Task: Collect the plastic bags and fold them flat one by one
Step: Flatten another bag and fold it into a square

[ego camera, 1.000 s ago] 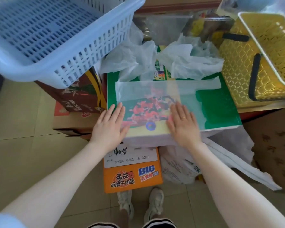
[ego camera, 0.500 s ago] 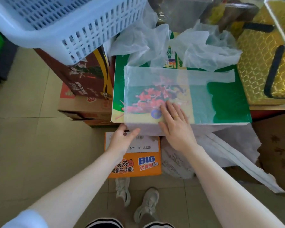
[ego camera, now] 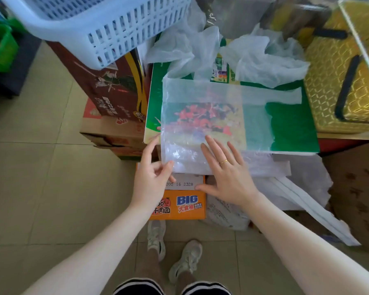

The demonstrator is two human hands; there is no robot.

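Atop the green carton [ego camera: 292,128] at frame centre, our right hand [ego camera: 228,173] presses flat on the translucent plastic bag [ego camera: 202,103]; our left hand [ego camera: 151,179] pinches its lower-left corner.

Left hand [ego camera: 152,184] pinches the flat plastic bag's [ego camera: 202,107] near corner; right hand [ego camera: 228,173] presses it flat.

L hand [ego camera: 152,184]: thumb and forefinger pinched, remaining fingers loosely curled, forearm extended fwd. R hand [ego camera: 228,175]: palm down, fingers straight and spread, ring on one finger, forearm extended fwd.
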